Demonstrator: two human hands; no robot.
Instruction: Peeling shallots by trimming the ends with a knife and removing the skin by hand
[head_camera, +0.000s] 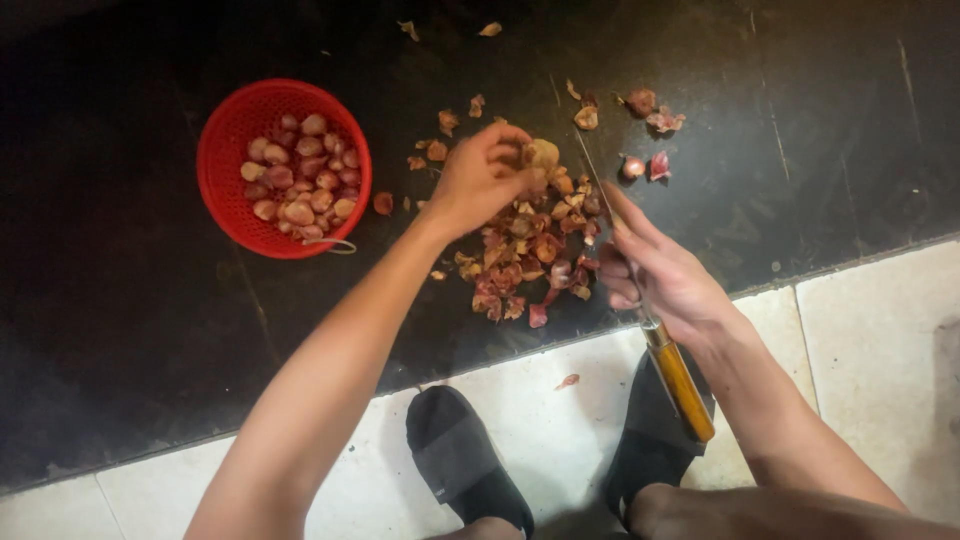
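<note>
My left hand (482, 178) grips a small shallot (544, 153) above a heap of reddish shallot skins (530, 250) on the dark floor. A knife with a thin blade (598, 185) and a yellow-brown wooden handle (682, 385) is held in my right hand (655, 272); its tip points toward the shallot. A red round basket (222, 170) at the left holds several peeled shallots (300, 180).
Two unpeeled shallot pieces (645, 165) and scattered skins lie beyond the heap. The dark floor meets light tiles (880, 330) at the front, where my two feet in black slippers (465, 455) rest.
</note>
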